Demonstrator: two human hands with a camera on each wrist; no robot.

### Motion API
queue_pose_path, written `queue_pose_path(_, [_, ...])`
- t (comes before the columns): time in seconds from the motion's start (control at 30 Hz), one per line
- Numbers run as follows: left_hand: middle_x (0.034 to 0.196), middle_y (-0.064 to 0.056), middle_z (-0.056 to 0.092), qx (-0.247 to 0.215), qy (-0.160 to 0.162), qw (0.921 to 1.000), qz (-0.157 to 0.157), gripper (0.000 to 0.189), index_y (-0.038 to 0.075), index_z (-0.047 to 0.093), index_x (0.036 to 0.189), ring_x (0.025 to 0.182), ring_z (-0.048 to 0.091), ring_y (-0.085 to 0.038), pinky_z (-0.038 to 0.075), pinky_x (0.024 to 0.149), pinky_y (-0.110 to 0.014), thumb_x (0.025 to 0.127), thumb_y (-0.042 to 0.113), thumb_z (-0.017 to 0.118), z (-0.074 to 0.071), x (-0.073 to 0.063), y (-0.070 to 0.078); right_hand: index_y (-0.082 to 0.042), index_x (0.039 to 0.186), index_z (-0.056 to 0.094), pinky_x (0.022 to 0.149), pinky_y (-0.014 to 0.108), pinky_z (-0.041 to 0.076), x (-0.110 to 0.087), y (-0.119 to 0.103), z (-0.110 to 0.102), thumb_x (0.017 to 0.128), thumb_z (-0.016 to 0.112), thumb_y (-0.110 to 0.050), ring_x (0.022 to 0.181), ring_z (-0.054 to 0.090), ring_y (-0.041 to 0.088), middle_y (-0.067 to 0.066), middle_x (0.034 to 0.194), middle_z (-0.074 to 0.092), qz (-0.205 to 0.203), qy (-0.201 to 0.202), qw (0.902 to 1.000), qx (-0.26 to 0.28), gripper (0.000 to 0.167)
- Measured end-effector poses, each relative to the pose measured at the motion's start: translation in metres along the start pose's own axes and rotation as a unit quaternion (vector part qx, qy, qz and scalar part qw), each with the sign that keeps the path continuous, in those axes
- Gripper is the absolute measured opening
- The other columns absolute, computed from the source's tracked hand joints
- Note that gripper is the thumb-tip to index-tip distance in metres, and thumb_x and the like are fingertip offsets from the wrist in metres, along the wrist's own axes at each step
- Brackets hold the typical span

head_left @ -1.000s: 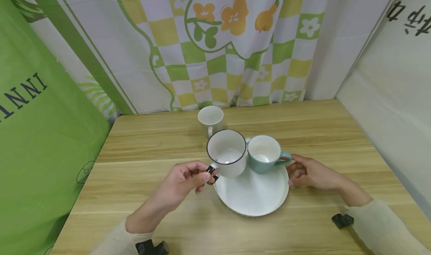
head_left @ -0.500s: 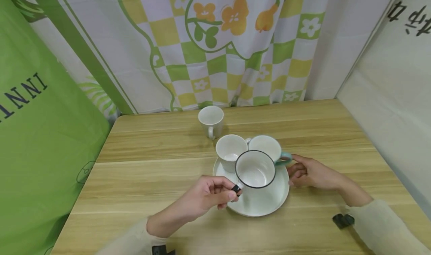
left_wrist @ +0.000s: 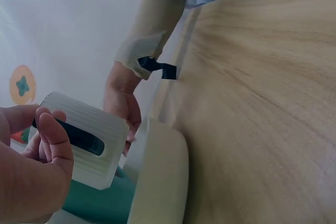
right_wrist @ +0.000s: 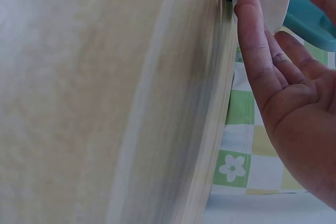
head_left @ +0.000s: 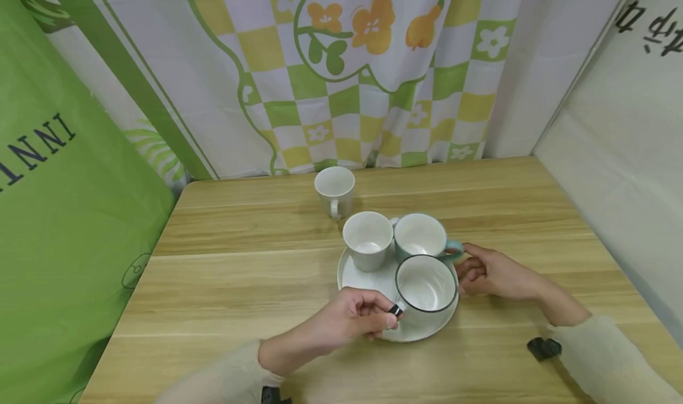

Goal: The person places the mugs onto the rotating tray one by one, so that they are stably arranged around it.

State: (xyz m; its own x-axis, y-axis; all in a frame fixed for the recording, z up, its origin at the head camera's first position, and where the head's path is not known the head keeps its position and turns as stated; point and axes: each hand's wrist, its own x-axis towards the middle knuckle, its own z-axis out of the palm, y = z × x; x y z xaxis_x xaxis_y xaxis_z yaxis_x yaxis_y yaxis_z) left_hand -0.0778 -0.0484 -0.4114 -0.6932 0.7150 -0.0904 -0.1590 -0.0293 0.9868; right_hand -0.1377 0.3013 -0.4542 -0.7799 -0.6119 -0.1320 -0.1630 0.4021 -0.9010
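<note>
A white ribbed mug [head_left: 425, 285] with a black rim is over the front right of a round white tray [head_left: 413, 331]. My left hand [head_left: 354, 315] pinches its black handle [left_wrist: 81, 137]; in the left wrist view the mug appears raised off the tray floor. Behind it on the tray stand a plain white mug [head_left: 367, 238] and a teal mug [head_left: 420, 238] with a white inside. My right hand [head_left: 493, 273] rests by the tray's right edge, below the teal mug's handle [head_left: 453, 250]. In the right wrist view its fingers [right_wrist: 257, 51] lie against the tray's wall [right_wrist: 265, 1].
Another white mug [head_left: 334, 190] stands on the wooden table [head_left: 240, 273] behind the tray, handle facing me. A checked curtain [head_left: 363, 95] hangs at the table's back edge. Green cloth [head_left: 69, 214] hangs on the left and a white sheet [head_left: 613, 119] on the right.
My left hand has carried the black-rimmed mug right and toward me, from in front of the plain white mug to the tray's front right. My right hand has stayed in place.
</note>
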Motion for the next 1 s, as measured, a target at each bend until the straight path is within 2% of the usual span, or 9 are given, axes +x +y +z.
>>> queue_pose_path(0.1, [0.087,-0.011,0.067,-0.004,0.002,1.0000,-0.005,0.026,-0.019,0.061,0.106,0.065,0.053,-0.001,0.045,0.060,-0.014,0.094,0.004,0.064,0.002,0.003,-0.006,0.002,0.141,0.038,0.073,0.026,0.059,0.001,0.000,0.000,0.090,0.071,-0.006,0.088,0.070,0.013,0.021,0.107,0.069,-0.003,-0.001,1.0000,-0.001,0.061])
queue_pose_path(0.17, [0.084,-0.012,0.064,-0.003,0.005,1.0000,-0.007,0.026,-0.019,0.061,0.106,0.065,0.053,-0.001,0.045,0.060,-0.014,0.093,0.003,0.065,0.004,0.005,-0.009,0.003,0.140,0.038,0.073,0.027,0.059,0.001,0.001,-0.001,0.090,0.071,-0.004,0.088,0.070,0.013,0.022,0.107,0.069,-0.008,-0.002,1.0000,-0.001,0.061])
queue_pose_path(0.27, [0.081,-0.024,0.061,0.003,0.008,0.9999,-0.008,0.025,-0.019,0.062,0.106,0.064,0.053,0.000,0.045,0.059,-0.013,0.093,0.003,0.065,0.007,0.008,-0.015,0.004,0.140,0.037,0.072,0.028,0.059,0.001,0.002,-0.001,0.089,0.069,0.000,0.088,0.070,0.011,0.024,0.107,0.068,-0.016,-0.003,0.9999,0.001,0.060])
queue_pose_path(0.33, [0.084,-0.036,0.056,0.005,0.010,0.9999,-0.008,0.025,-0.018,0.062,0.107,0.064,0.053,0.000,0.045,0.059,-0.013,0.093,0.003,0.064,0.008,0.009,-0.019,0.005,0.140,0.036,0.072,0.028,0.059,0.002,0.003,-0.001,0.089,0.068,0.002,0.088,0.069,0.008,0.024,0.108,0.068,-0.016,-0.004,0.9999,0.000,0.060])
queue_pose_path(0.4, [0.088,-0.042,0.053,0.006,0.012,0.9999,-0.009,0.025,-0.018,0.062,0.107,0.064,0.053,0.001,0.045,0.059,-0.013,0.093,0.003,0.064,0.009,0.011,-0.023,0.004,0.140,0.036,0.072,0.028,0.059,0.002,0.003,0.000,0.089,0.068,0.004,0.088,0.068,0.006,0.024,0.108,0.068,-0.016,-0.004,0.9999,-0.001,0.060])
queue_pose_path(0.57, [0.091,-0.043,0.055,0.001,0.020,0.9996,-0.017,0.027,-0.019,0.062,0.109,0.064,0.054,0.001,0.046,0.059,-0.013,0.093,0.002,0.065,0.012,0.014,-0.031,0.005,0.139,0.038,0.072,0.027,0.059,0.001,0.005,0.000,0.089,0.068,0.002,0.087,0.069,0.007,0.023,0.107,0.068,-0.020,-0.001,0.9998,-0.003,0.059])
queue_pose_path(0.77, [0.102,-0.048,0.056,-0.004,0.024,0.9994,-0.027,0.028,-0.019,0.062,0.111,0.064,0.054,0.000,0.046,0.060,-0.013,0.094,0.003,0.065,0.014,0.018,-0.037,0.006,0.136,0.039,0.073,0.027,0.060,0.001,0.007,0.000,0.089,0.066,0.006,0.086,0.067,0.003,0.023,0.106,0.067,-0.025,0.000,0.9997,0.002,0.055])
queue_pose_path(0.9, [0.103,-0.045,0.060,-0.009,0.031,0.9988,-0.037,0.026,-0.017,0.063,0.110,0.064,0.054,-0.002,0.046,0.060,-0.013,0.094,0.003,0.065,0.016,0.020,-0.040,0.005,0.139,0.037,0.073,0.027,0.060,0.001,0.007,0.000,0.090,0.067,0.002,0.087,0.068,0.007,0.023,0.106,0.067,-0.025,-0.006,0.9996,0.006,0.057])
queue_pose_path(1.0, [0.089,-0.027,0.067,-0.015,0.038,0.9983,-0.043,0.026,-0.016,0.063,0.110,0.064,0.054,-0.003,0.047,0.060,-0.014,0.093,0.002,0.066,0.017,0.022,-0.041,0.005,0.139,0.037,0.072,0.028,0.060,0.001,0.007,0.000,0.090,0.069,-0.001,0.087,0.069,0.010,0.023,0.106,0.067,-0.029,-0.007,0.9995,0.006,0.059])
